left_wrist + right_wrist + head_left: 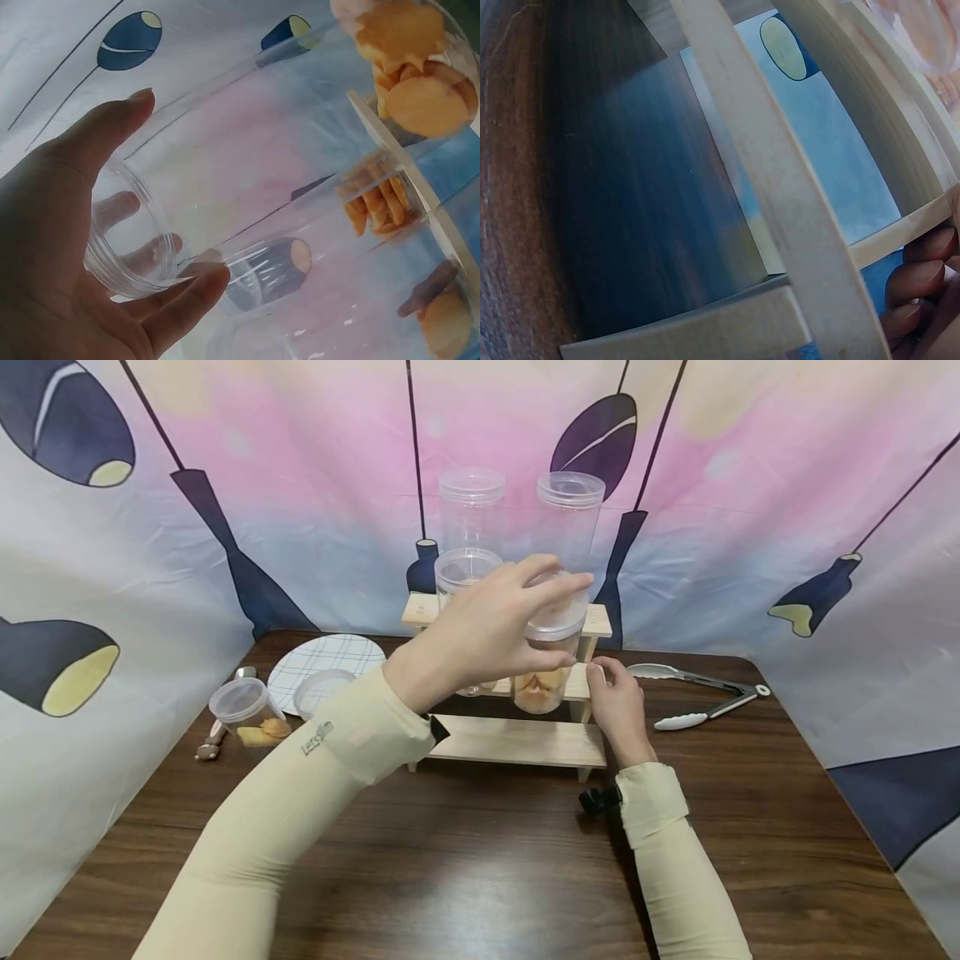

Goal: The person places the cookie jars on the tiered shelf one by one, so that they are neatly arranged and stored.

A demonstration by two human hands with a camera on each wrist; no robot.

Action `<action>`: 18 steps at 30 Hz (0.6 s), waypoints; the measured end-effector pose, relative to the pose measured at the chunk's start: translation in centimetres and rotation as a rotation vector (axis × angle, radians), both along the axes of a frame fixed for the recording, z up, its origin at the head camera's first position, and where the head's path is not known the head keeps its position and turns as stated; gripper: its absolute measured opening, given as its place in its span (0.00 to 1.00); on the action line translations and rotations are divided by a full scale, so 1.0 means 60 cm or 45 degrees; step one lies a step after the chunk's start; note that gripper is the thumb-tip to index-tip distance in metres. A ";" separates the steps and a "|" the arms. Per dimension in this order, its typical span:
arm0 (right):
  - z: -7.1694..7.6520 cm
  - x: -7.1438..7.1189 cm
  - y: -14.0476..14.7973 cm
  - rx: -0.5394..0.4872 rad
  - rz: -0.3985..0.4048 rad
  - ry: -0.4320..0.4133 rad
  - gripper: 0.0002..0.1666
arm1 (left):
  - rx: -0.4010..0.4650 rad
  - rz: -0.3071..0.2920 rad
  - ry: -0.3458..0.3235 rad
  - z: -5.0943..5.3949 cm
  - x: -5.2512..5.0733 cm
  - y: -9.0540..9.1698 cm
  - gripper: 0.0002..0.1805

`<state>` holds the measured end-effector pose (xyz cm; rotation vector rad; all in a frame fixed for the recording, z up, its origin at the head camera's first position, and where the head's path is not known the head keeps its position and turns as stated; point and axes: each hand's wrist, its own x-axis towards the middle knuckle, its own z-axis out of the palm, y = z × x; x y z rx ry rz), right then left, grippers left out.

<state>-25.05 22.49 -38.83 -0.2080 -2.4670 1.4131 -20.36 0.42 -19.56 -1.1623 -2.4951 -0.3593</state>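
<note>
Plainly, left hand (487,625) arched, fingers clamped round a jar (542,687); right hand (619,706) lower, fingers gripping the shelf (510,742)

Clear jar (557,625) of orange snacks (542,690) at 3-tier stand (510,740).

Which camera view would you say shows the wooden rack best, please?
The head view: all three tiers of the wooden rack appear, partly hidden. The left wrist view catches only a strip; the right wrist view shows it close, cropped.

Booth-like nook: patterned curtains (322,485), wood-grain table (465,860).
</note>
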 end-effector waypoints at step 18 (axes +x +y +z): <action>-0.001 0.001 0.002 -0.017 0.020 0.001 0.28 | -0.002 0.165 -0.061 -0.011 -0.044 0.048 0.44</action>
